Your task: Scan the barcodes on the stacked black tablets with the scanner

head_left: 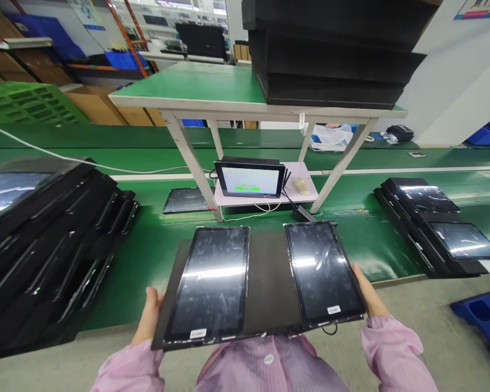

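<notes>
Between my hands is a black foam tray (267, 272) that carries two flat display panels side by side. The left panel (212, 283) and the right panel (324, 272) lie face up, dark and glossy, each with a small white label near its lower edge. My left hand (148, 316) grips the tray's left side, its thumb visible and the other fingers hidden underneath. On the opposite side my right hand (369, 294) holds the tray's right edge, with most of its fingers out of sight. The tray is above the green bench's front edge, close to my body.
A tall stack of black trays with panels (57, 256) stands at left, a smaller stack (428, 223) at right. Ahead, a lit monitor (251, 179) sits on a shelf beneath a green-topped stand (204, 81). A single panel (185, 200) lies beside it. Blue crate (484, 316) at lower right.
</notes>
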Demonstrator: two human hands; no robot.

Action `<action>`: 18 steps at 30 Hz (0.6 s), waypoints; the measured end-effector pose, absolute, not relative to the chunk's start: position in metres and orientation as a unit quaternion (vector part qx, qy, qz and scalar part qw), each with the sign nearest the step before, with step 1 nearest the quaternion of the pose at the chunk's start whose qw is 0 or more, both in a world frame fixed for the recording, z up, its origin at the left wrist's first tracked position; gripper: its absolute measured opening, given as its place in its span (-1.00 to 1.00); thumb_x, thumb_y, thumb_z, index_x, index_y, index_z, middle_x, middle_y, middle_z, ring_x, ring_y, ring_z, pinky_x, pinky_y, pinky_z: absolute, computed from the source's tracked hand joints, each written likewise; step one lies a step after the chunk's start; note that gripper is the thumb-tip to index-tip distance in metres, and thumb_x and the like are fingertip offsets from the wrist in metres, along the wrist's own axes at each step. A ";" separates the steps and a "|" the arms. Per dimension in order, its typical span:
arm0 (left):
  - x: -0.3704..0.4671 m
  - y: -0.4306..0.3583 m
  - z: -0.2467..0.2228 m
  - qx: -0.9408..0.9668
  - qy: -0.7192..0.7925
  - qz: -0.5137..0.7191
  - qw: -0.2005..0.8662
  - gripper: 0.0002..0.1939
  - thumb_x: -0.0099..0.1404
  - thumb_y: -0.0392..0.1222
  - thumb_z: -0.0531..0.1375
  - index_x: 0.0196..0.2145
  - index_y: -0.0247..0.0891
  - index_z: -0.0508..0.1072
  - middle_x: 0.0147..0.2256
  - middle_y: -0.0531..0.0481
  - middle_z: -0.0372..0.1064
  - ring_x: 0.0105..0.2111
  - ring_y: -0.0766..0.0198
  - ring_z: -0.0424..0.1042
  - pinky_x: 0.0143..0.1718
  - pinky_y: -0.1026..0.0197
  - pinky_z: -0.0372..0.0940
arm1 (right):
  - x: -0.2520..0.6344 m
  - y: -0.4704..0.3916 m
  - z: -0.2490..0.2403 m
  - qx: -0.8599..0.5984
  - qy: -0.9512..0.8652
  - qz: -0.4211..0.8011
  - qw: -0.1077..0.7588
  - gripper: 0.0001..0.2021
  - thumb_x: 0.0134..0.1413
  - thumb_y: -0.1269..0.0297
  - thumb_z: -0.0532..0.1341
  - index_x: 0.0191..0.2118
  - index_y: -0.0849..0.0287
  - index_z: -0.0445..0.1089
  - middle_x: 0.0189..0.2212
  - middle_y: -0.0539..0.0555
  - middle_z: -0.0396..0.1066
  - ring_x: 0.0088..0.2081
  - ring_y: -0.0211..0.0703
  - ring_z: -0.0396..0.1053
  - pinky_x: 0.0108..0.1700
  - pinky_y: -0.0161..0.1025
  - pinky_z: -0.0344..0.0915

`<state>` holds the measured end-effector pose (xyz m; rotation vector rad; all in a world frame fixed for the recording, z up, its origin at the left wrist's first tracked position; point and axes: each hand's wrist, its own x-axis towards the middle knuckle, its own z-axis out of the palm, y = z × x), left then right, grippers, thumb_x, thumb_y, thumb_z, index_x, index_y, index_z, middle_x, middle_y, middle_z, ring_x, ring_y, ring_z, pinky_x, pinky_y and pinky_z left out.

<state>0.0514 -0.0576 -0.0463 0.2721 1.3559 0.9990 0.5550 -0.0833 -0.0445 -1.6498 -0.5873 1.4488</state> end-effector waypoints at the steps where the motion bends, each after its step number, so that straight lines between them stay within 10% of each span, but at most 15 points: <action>1: 0.049 -0.059 -0.046 0.117 0.591 0.452 0.658 -0.40 -0.09 0.41 0.17 -0.32 -0.15 0.47 -0.51 -0.07 0.47 -0.36 -0.09 0.49 -0.47 0.05 0.40 | 0.555 -0.086 -0.042 -0.652 -0.214 0.587 0.429 -0.51 -0.10 -0.21 0.17 -0.28 0.14 0.48 -0.38 0.21 0.51 -0.26 0.11 0.47 -0.23 -0.06 0.43; 7: 0.047 -0.047 -0.024 0.181 0.604 0.453 0.630 -0.32 -0.17 -0.13 0.38 -0.02 -0.12 0.38 -0.30 0.01 0.52 -0.31 0.06 0.50 -0.42 0.25 0.38 | 0.551 -0.088 -0.019 -0.629 -0.241 0.558 0.485 -0.40 -0.24 0.02 0.34 0.02 0.07 0.35 -0.22 0.11 0.50 -0.21 0.08 0.46 -0.20 -0.13 0.39; 18: 0.060 -0.005 -0.016 0.266 0.599 0.454 0.603 -0.27 0.00 -0.22 0.29 0.15 -0.15 0.22 -0.25 -0.08 0.49 -0.43 0.14 0.50 -0.50 0.24 0.37 | 0.555 -0.032 0.001 -0.648 -0.286 0.522 0.476 -0.53 -0.23 0.12 0.31 -0.09 0.11 0.39 -0.35 0.09 0.50 -0.46 -0.09 0.43 -0.48 -0.25 0.33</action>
